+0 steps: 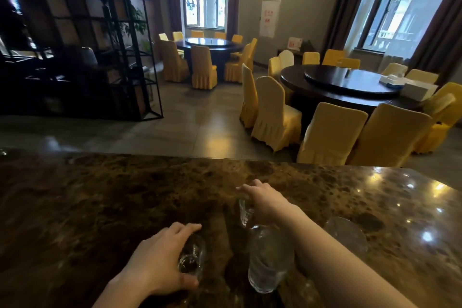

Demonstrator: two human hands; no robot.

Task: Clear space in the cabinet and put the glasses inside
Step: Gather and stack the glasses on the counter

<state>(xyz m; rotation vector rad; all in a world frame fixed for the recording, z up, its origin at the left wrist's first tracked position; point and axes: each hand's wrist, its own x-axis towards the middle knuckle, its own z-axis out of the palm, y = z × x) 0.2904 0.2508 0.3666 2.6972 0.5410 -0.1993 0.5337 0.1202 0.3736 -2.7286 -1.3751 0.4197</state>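
Observation:
Several clear drinking glasses stand on a dark brown marble counter (100, 195) in front of me. My left hand (160, 257) wraps around a small glass (193, 257), thumb on its near side and fingers over its rim. My right hand (262, 197) reaches farther out and grips another small glass (245, 212) from above. A taller stack of glasses (268, 260) stands between my forearms. One more glass (346, 235) sits to the right of my right arm. No cabinet is in view.
Beyond the counter lies a tiled dining-room floor. A black metal shelf unit (105, 40) stands at the left. Two dark round tables (350, 85) ringed by yellow-covered chairs (275, 115) fill the right and the back.

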